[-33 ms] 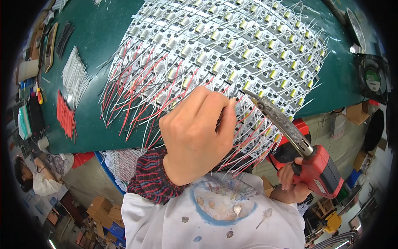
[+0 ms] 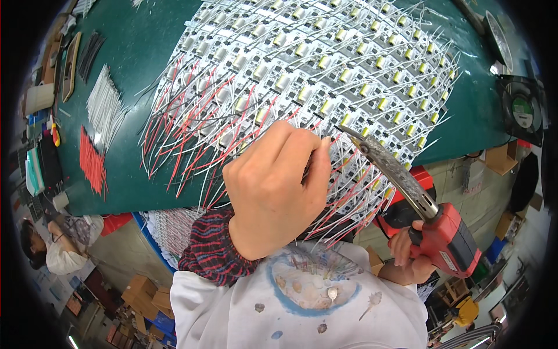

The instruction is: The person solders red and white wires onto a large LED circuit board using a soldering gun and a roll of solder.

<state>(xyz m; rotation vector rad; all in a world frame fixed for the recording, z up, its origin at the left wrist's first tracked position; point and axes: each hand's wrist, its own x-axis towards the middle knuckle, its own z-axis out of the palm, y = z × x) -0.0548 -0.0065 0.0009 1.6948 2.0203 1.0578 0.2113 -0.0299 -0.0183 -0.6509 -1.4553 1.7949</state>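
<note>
In front of me lies a large panel of white circuit boards (image 2: 325, 58) with rows of small yellow-and-silver cylindrical parts. Red, white and black wires (image 2: 192, 134) fan out from its near left side. My left hand (image 2: 276, 186) is closed in a pinch over the near part of the panel, on what looks like a thin dark wire, mostly hidden by the fingers. My right hand (image 2: 410, 256) is wrapped round the red-and-black handle of a soldering gun (image 2: 450, 238). Its pointed tip meets the boards just right of my left fingertips.
Bundles of white wires (image 2: 106, 107), red wires (image 2: 92, 160) and black wires (image 2: 90, 55) lie on the green table (image 2: 131, 189) at left. A small fan (image 2: 521, 110) stands at the right edge. Another person (image 2: 64, 250) sits at far left. Cardboard boxes (image 2: 139, 294) stand below.
</note>
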